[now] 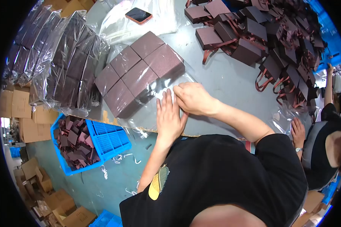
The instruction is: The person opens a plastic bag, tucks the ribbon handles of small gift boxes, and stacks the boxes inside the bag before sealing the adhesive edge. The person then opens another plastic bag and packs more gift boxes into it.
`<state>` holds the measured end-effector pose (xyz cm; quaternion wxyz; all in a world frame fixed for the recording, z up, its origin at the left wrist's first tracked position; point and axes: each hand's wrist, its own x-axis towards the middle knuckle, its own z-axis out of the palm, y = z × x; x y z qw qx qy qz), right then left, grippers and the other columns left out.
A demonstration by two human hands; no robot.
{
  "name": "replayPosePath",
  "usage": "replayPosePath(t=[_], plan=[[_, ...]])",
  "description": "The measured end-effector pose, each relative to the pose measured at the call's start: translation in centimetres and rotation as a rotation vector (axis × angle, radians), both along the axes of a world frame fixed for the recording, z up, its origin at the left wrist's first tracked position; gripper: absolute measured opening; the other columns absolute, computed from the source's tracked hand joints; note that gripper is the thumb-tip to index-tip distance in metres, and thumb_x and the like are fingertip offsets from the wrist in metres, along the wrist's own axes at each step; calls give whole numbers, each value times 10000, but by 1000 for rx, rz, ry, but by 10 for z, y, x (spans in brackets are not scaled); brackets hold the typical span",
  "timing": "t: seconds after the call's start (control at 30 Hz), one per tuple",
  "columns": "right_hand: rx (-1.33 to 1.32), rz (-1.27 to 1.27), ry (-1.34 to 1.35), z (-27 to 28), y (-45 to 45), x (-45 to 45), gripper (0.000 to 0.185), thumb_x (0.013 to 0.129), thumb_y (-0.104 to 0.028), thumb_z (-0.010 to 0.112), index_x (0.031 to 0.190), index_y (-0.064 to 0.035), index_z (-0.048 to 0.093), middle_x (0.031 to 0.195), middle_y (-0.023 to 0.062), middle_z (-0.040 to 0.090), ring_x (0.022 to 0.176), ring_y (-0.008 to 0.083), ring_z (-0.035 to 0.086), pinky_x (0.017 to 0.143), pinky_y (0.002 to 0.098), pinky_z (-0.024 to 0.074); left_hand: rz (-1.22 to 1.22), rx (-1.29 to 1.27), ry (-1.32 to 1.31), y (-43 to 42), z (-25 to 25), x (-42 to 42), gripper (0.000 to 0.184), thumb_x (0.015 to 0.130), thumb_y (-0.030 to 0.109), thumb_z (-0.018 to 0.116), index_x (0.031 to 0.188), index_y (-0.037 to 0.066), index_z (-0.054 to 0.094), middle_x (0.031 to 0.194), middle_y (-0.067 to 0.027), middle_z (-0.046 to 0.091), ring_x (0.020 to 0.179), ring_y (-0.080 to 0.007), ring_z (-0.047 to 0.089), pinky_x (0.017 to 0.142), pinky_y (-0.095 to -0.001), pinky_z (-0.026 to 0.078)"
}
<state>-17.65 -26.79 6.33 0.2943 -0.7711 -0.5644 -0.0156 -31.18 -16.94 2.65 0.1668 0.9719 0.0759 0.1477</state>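
Several dark brown gift boxes (140, 75) sit in a tight block on the grey table, inside a clear plastic bag (149, 113). My left hand (169, 118) lies flat on the loose end of the bag, fingers stretched out towards the boxes. Right beside it, my right hand (195, 99) is closed, its curled fingers gripping the bag's plastic near my left fingertips. The exact fold of plastic in those fingers is hidden.
Bagged blocks of boxes (70, 64) stand at the left. A phone (139, 16) rests on plastic sheets at the back. Loose boxes with ribbons (250, 34) are heaped at the right, near a co-worker (322, 143). Below the table edge, a blue crate (68, 170) holds small boxes.
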Motion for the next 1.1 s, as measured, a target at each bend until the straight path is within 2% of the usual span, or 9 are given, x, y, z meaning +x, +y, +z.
replayPosePath(t=[0.13,0.17,0.3,0.4,0.47,0.6,0.87,0.9,1.1], plan=[[147,26,-60,-38,46,0,159,799,-136,604,848,9,562,733,216,618,720,396,634,671,481,504,-14,-71,130,-6,5,-10,707,870,401,661,1418,-1,468,1519,-222,385,1464,-386,270,1196,-559,166],[5,14,35,-63,53,-3,147,791,-112,600,851,16,558,793,224,614,776,411,626,714,485,495,-3,-84,172,-4,5,-9,710,867,407,664,1417,1,472,1518,-222,387,1465,-384,268,1197,-556,165],[96,16,180,-17,25,-13,156,815,-122,569,879,20,573,853,202,607,845,371,593,782,447,457,-3,-100,98,-3,9,-16,726,852,421,674,1416,9,475,1520,-220,386,1468,-379,265,1200,-550,159],[57,-74,32,-15,16,-18,149,823,-143,572,868,-1,572,826,174,602,848,343,589,779,428,435,-20,-89,107,-3,11,-20,743,845,425,678,1421,6,468,1523,-228,378,1468,-385,262,1201,-547,158],[161,-224,-346,-45,41,-13,143,816,-141,581,873,-10,567,823,156,606,869,331,589,789,417,424,-32,-91,146,-1,12,-20,762,839,427,680,1434,9,451,1536,-237,353,1469,-391,255,1202,-544,157],[36,-122,29,-30,28,-13,165,793,-143,590,879,-5,561,827,163,620,837,342,609,772,455,438,-38,-94,143,5,14,-21,774,829,430,688,1434,10,450,1538,-238,347,1470,-391,252,1200,-546,161],[189,-102,73,-59,56,-12,211,766,-61,602,947,46,586,868,213,642,851,395,626,748,484,468,-13,-121,186,4,16,-24,758,802,436,714,1390,7,502,1531,-225,362,1467,-380,267,1196,-553,175],[31,-70,73,-47,45,-13,269,781,-61,595,1023,57,598,879,219,644,856,408,624,750,489,472,-28,-106,176,6,15,-24,772,803,441,710,1403,10,486,1537,-225,353,1470,-383,256,1197,-553,170],[191,18,27,-32,55,-7,182,804,-84,584,945,-4,501,788,181,628,784,375,626,713,457,466,-55,-100,195,6,18,-23,852,804,469,700,1461,9,412,1554,-241,318,1484,-400,212,1207,-549,137]])
